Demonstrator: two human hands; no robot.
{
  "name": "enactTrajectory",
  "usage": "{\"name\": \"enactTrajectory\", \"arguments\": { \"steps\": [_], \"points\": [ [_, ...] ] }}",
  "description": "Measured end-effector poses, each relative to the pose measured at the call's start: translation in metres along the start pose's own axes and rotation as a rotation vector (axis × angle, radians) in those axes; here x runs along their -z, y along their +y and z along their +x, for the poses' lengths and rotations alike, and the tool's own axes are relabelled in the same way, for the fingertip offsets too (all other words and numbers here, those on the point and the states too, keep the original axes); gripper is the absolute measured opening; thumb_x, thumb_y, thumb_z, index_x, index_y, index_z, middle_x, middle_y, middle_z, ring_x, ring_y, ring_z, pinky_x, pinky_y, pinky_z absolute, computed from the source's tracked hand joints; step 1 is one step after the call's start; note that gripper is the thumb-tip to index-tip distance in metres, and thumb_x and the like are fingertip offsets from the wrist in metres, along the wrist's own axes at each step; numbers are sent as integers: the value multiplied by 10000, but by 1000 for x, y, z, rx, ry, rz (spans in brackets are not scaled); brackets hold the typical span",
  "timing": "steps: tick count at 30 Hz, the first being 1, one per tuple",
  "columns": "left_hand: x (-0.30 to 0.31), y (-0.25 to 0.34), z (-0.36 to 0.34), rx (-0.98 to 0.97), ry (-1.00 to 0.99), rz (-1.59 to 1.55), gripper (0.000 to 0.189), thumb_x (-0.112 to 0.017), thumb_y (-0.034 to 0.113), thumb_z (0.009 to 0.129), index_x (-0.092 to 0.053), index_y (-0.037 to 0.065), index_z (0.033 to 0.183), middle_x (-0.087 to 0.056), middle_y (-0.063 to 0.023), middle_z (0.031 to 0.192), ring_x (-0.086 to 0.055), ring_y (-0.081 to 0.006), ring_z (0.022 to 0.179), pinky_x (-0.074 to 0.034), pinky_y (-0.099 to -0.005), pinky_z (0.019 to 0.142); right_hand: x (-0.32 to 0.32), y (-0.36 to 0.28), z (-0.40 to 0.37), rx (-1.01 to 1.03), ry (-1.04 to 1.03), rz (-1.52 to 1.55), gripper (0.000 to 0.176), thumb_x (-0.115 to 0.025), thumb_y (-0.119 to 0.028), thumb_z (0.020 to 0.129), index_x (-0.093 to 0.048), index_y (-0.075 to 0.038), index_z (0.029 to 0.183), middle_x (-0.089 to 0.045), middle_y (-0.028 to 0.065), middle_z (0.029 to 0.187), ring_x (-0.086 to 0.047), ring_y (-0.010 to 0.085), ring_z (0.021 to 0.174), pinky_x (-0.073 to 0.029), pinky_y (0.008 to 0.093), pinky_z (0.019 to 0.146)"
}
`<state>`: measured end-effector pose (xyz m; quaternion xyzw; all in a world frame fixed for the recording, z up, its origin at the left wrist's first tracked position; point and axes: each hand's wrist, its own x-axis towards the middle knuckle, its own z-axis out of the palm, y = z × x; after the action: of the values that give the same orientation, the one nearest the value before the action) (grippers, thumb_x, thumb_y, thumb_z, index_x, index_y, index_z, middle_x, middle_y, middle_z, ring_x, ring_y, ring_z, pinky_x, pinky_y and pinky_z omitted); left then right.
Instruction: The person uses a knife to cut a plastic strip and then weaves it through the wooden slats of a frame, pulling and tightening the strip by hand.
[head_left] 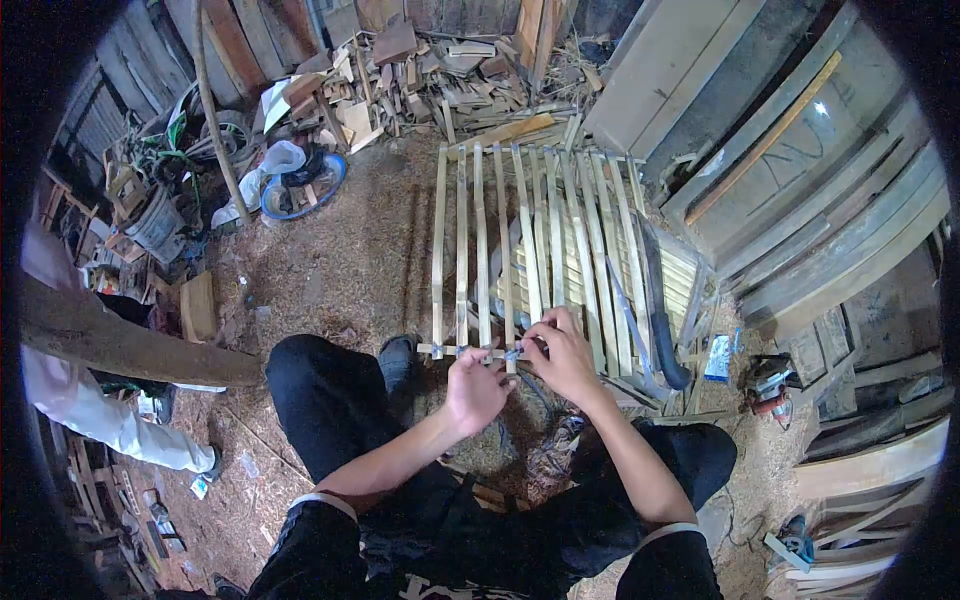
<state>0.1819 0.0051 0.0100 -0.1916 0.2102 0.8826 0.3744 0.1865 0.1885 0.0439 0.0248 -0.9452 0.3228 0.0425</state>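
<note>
A slatted panel of pale bamboo or wood strips [483, 240] lies in front of me, its near ends crossed by a thin bar [430, 349]. Dark blue string [512, 354] is wrapped where one slat meets this bar. My left hand [478, 390], palm partly turned up, pinches at the wrapping from the left. From the right, my right hand [562, 352] has thumb and finger pinched at the same joint. The string between the fingertips is too thin to follow clearly.
Under the panel's right side sits another slatted piece [680, 290], with a dark curved handle [668, 350] beside it. Scrap wood [400, 90] is heaped at the back. A blue-rimmed basin [325, 190] stands left, a power tool [772, 385] right. A person's pale sleeve [130, 420] shows at left.
</note>
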Motion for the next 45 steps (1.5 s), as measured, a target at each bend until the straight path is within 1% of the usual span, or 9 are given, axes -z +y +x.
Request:
{"name": "enactTrajectory", "arguments": {
  "steps": [3,8,10,12,14,26,34,38,45],
  "points": [
    [17,-7,-6,-50,152,407,379,-560,242,933,-503,83,1273,-625,-36,1136,-530,-169,1062,-398,-356,923,0,2,0,43,33,27,185,-700,-238,905,-708,-55,888,-538,125,1100,-580,325,1063,-511,441,841],
    [10,21,-47,-202,87,1081,348,-577,118,946,-536,-10,1267,-712,-92,1006,-615,-160,869,-490,-301,809,1,1,1,5,-34,72,236,-724,-288,899,-701,-56,871,-550,112,1102,-606,312,1028,-508,422,851],
    [-3,35,-50,-493,-83,1444,269,-583,111,942,-603,4,1188,-712,-121,956,-620,-174,797,-498,-301,762,5,0,3,-16,-55,90,243,-724,-295,899,-711,-53,880,-558,117,1113,-602,316,1048,-502,421,870],
    [-31,49,-45,-511,-57,1562,248,-627,120,914,-648,9,1135,-692,-132,1021,-603,-219,895,-479,-337,824,8,-1,6,-41,-123,122,260,-724,-307,900,-731,-47,896,-573,127,1137,-594,324,1089,-491,420,910],
    [-49,55,-35,-876,-156,2055,307,-675,137,875,-664,25,1160,-659,-105,1098,-543,-280,1014,-415,-394,915,0,7,8,-26,-126,136,285,-726,-324,903,-740,-40,913,-584,135,1147,-583,319,1129,-479,407,940],
    [-24,60,10,-734,-218,1944,213,-785,241,840,-769,120,1014,-671,-53,1116,-509,-260,1048,-334,-382,975,29,8,3,-63,-189,277,323,-754,-345,902,-708,-25,897,-598,124,1148,-580,322,1152,-456,398,990],
    [-20,68,5,-456,-308,1684,167,-687,257,969,-699,113,1052,-608,-21,893,-452,-199,1013,-306,-382,954,50,-4,-3,-43,-149,126,220,-738,-263,907,-699,-48,930,-669,104,742,-656,277,705,-508,365,703],
    [-21,71,-6,-555,-376,1701,177,-666,282,982,-693,118,1044,-551,-22,820,-445,-199,979,-275,-393,947,49,-2,-4,19,-134,-75,188,-729,-267,893,-685,-86,868,-690,92,814,-678,283,778,-511,420,701],
    [-17,70,-17,-626,-246,2030,186,-644,320,985,-706,156,1048,-571,-30,886,-458,-199,964,-228,-409,895,29,9,-5,90,78,-200,200,-744,-283,876,-685,-96,834,-670,89,723,-656,291,663,-480,419,601]
  ]
}}
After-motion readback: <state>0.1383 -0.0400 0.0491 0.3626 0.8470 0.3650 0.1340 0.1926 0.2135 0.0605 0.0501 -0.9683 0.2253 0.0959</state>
